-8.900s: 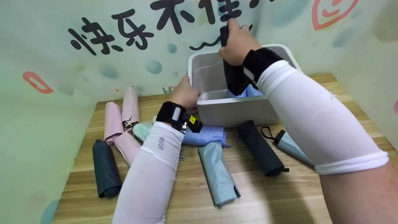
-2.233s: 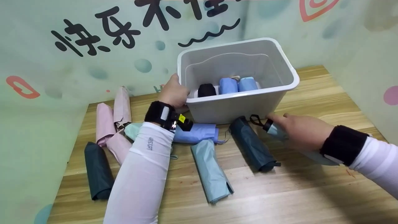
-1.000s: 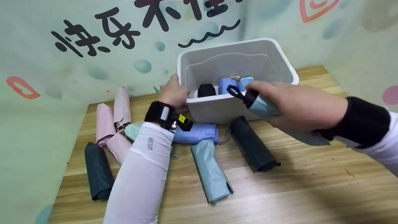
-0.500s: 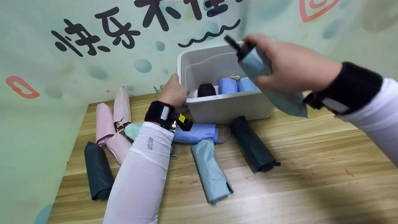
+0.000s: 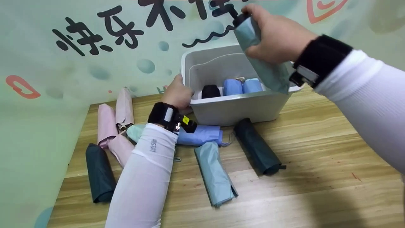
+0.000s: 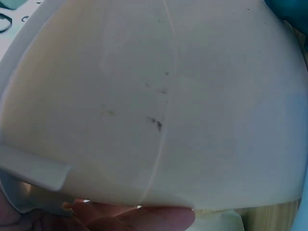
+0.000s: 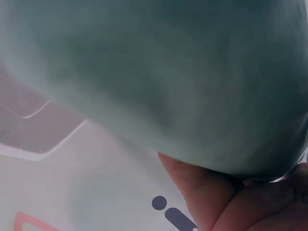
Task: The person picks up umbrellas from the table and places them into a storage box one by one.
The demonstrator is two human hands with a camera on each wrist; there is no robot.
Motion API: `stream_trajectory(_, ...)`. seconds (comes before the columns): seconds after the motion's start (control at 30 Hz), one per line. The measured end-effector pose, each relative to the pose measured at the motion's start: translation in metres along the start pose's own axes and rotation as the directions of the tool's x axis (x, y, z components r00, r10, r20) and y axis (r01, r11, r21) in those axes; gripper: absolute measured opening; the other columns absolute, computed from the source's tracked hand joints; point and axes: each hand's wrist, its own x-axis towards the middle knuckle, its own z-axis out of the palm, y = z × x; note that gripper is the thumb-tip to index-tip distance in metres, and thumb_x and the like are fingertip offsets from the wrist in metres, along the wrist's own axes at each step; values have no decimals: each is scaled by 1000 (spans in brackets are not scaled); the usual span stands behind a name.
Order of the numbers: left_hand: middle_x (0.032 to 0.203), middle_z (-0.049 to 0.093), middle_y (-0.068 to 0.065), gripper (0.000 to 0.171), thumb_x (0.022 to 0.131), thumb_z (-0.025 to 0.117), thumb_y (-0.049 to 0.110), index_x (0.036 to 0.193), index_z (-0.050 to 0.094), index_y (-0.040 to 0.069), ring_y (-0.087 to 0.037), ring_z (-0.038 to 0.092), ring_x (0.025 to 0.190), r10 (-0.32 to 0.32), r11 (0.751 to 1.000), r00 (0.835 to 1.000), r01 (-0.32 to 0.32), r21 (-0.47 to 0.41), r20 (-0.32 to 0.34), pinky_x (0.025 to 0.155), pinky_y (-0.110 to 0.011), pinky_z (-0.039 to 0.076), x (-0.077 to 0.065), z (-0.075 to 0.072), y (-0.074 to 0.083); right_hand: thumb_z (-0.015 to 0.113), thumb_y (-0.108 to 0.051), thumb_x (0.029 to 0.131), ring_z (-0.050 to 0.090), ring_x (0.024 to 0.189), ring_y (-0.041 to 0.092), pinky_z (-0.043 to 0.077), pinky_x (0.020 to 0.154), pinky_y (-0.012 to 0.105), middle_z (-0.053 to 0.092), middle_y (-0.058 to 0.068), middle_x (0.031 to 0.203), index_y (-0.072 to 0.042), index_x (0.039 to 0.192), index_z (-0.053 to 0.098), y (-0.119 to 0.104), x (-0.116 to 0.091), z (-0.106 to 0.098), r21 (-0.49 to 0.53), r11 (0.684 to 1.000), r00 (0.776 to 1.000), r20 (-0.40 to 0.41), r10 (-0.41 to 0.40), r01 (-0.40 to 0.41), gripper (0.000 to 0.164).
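Note:
My right hand (image 5: 278, 39) grips a folded grey-green umbrella (image 5: 269, 74) by its upper part. The umbrella hangs tilted over the right part of the grey plastic storage bin (image 5: 235, 109), its black handle end up and its lower end overlapping the front rim. In the right wrist view the umbrella's cloth (image 7: 159, 91) fills most of the picture. My left hand (image 5: 177, 92) holds the bin at its left end; fingers (image 6: 159, 219) show along its edge in the left wrist view. Inside lie a black umbrella (image 5: 210, 91), a blue one (image 5: 232, 87) and a light blue one (image 5: 252, 85).
On the wooden tabletop (image 5: 303, 196) before the bin lie a dark umbrella (image 5: 258, 147), a teal one (image 5: 215, 174) and a blue one (image 5: 201, 135). Further left are several pink umbrellas (image 5: 107, 125), a mint one (image 5: 136, 133) and another dark one (image 5: 100, 174). A printed backdrop (image 5: 145, 34) stands behind.
The black umbrella went into the bin. My right hand then picked the grey-green umbrella off the table at the right and raised it up and leftward over the bin. My left hand stays put.

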Motion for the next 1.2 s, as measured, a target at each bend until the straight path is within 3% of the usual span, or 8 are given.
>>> stream_trajectory(0.47, 152, 52, -19, 63, 99, 47, 3, 160, 31, 8, -32, 53, 135, -13, 999, 1000, 13, 31, -1, 114, -51, 48, -1, -1, 1, 61, -17, 98, 51, 136, 45, 47, 109, 67, 43, 24, 160, -33, 169, 1, -3, 46, 27, 37, 998, 999, -21, 49, -48, 94)
stream_trajectory(0.7, 153, 51, -21, 63, 97, 46, 3, 158, 32, 2, -32, 52, 134, 29, 996, 1000, -28, 90, -11, 116, -48, 46, 0, -2, 2, 61, -20, 99, 51, 137, 46, 46, 108, 72, 43, 25, 160, -31, 168, 1, 0, 52, 39, 24, 997, 997, 9, 75, -75, 92)
stream_trajectory(1.2, 154, 51, -20, 64, 97, 48, 3, 159, 32, 4, -32, 52, 136, 23, 995, 1000, -22, 96, -10, 117, -47, 45, 1, -2, 3, 64, -23, 99, 55, 132, 46, 50, 108, 64, 47, 28, 156, -28, 167, 0, 6, 62, 47, -47, 986, 979, 126, 162, -158, 94)
